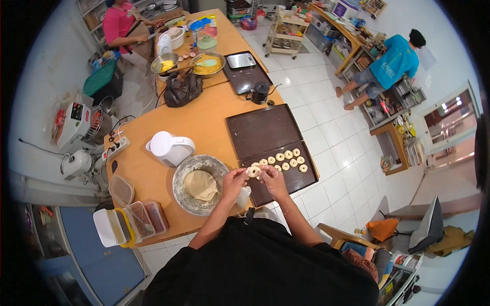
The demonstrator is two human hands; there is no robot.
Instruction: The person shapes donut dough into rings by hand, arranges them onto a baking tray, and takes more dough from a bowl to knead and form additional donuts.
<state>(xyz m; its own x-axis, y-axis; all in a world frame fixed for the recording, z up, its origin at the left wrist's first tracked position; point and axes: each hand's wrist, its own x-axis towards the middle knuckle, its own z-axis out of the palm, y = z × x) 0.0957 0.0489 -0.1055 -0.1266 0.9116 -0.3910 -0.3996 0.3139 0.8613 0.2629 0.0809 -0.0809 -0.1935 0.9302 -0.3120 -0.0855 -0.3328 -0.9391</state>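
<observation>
Between my two hands is a pale dough ring (253,172), held by its sides above the near dark baking tray (263,190). My left hand (235,182) pinches its left edge, and the fingers of my right hand (273,181) close on its right edge. Several shaped dough rings (288,154) lie in rows on that tray, just beyond my hands. To the left of my left hand stands a metal bowl (179,189) with floury walls. A large smooth lump of dough (200,185) rests inside it.
A second dark tray (263,130) adjoins the near one. A white jug-shaped appliance (170,148) stands beyond the bowl; plastic containers (139,219) sit at the table's left corner. Farther off are a black bag (182,90), a person in pink (118,25) and a person in blue (395,61).
</observation>
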